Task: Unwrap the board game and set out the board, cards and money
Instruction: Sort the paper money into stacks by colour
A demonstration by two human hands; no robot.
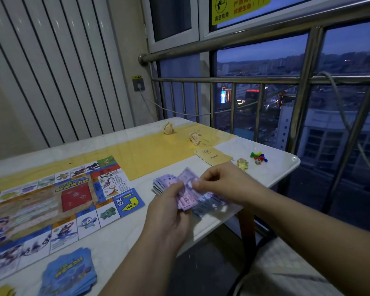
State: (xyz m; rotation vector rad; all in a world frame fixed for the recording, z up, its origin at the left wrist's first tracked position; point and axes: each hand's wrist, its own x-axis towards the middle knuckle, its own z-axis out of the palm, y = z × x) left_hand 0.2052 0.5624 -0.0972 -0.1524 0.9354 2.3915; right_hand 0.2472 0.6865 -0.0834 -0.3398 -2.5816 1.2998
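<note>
At the yellow-striped table (147,159) by the railed window (263,60), fingers of left hand (169,212) and right hand (224,184) pinch banknotes (187,200).

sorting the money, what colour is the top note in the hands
Top note is purple; head view.

Both bare forearms reach forward from the lower right, and the hands meet. The left hand (169,210) curls its fingers round a wad of play money (185,200). The right hand (224,182), just beyond it, pinches the wad's top note between thumb and fingers.
</note>
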